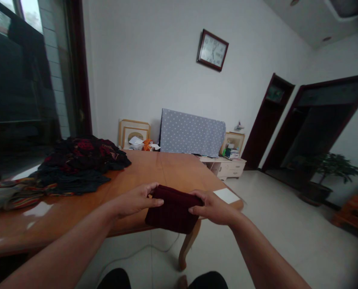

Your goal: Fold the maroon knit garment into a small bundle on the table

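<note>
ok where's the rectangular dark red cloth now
In the head view, the rectangular dark red cloth is below centre, held between the left hand and right hand, by the brown wooden table.

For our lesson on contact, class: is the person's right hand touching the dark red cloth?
Touching. The head view shows it: the right hand grips the dark red cloth near its upper right corner, thumb pressed over the front.

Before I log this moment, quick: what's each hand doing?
Left hand: holding the dark red cloth by its left side.
Right hand: holding its right side.
</note>
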